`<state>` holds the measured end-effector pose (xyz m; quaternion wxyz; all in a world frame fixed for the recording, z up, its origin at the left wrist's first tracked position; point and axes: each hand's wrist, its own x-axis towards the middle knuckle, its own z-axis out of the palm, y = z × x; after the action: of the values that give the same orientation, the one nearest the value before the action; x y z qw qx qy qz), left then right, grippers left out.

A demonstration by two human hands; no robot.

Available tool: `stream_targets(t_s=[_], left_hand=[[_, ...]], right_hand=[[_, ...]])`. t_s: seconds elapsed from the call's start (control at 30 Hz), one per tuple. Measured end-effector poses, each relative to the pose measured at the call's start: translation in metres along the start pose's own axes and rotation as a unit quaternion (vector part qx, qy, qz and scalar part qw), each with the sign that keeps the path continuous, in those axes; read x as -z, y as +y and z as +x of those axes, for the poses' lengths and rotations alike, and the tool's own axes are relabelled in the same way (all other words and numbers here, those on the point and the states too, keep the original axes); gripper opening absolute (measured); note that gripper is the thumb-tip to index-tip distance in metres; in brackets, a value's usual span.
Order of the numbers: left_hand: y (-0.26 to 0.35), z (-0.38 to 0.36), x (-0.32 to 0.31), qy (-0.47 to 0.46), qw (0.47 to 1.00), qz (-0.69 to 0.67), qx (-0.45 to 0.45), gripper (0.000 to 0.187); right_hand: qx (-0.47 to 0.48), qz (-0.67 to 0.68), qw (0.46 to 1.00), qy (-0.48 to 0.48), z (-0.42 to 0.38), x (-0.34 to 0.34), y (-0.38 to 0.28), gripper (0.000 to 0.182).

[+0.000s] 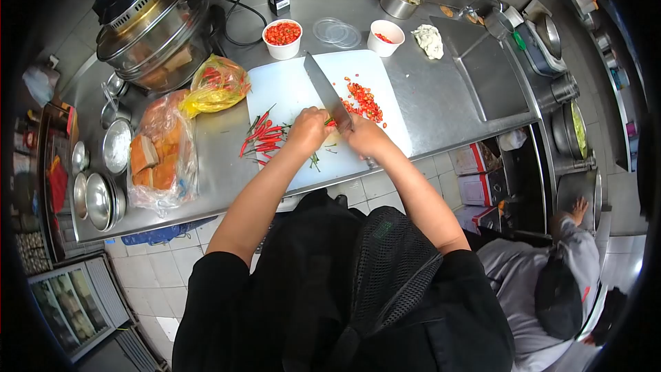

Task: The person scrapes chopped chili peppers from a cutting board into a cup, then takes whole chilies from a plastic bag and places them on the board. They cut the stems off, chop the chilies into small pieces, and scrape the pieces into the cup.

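My right hand is closed around the handle end of a large kitchen knife, its broad blade pointing away over a white cutting board. Close to the blade's left side, my left hand is closed with its fingers curled on red chili peppers, only a little of which shows. Whole red chilies with green stems lie in a pile to the left of that hand. Chopped red chili is scattered to the right of the blade. Small green stem pieces lie near the board's front edge.
Behind the board stand a white tub of chopped chili, clear lids and a second white tub. Bagged chilies, bagged orange-brown blocks and metal bowls are left. A sink and a co-worker are right.
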<state>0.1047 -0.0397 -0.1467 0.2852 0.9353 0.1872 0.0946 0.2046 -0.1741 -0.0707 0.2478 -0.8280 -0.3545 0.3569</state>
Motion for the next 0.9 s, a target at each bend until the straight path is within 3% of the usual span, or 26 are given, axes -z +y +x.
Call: stream_targets(t_s=[0.27, 0.33, 0.43, 0.5, 0.57, 0.77, 0.83, 0.9], left_hand=[[0.002, 0.002, -0.004, -0.001, 1.0, 0.021, 0.016, 0.01], [0.002, 0.004, -0.008, -0.006, 1.0, 0.025, 0.018, 0.01], [-0.001, 0.006, -0.014, 0.034, 0.999, 0.014, 0.008, 0.006], [-0.001, 0.007, -0.015, 0.031, 0.999, 0.017, 0.004, 0.006], [-0.002, 0.009, -0.016, 0.028, 0.999, 0.015, 0.005, 0.007], [-0.004, 0.01, -0.018, 0.028, 1.0, 0.01, -0.006, 0.007], [-0.006, 0.008, -0.017, 0.038, 0.999, 0.001, -0.006, 0.006], [-0.005, 0.01, -0.016, 0.028, 1.0, 0.014, -0.001, 0.006]], right_hand=[[-0.012, -0.02, 1.0, -0.006, 0.006, 0.008, 0.0, 0.034], [0.013, -0.02, 0.997, -0.08, 0.006, 0.022, -0.01, 0.032], [-0.002, -0.019, 0.995, -0.093, -0.004, 0.032, -0.023, 0.027], [0.02, -0.055, 0.996, -0.066, 0.006, 0.008, 0.0, 0.028], [-0.025, -0.058, 0.998, 0.011, 0.005, -0.005, 0.001, 0.032], [-0.01, -0.051, 0.996, -0.066, -0.001, 0.015, -0.014, 0.037], [-0.005, -0.07, 0.998, 0.005, 0.008, -0.011, 0.004, 0.037], [-0.011, -0.043, 0.999, 0.008, 0.011, -0.004, 0.003, 0.038]])
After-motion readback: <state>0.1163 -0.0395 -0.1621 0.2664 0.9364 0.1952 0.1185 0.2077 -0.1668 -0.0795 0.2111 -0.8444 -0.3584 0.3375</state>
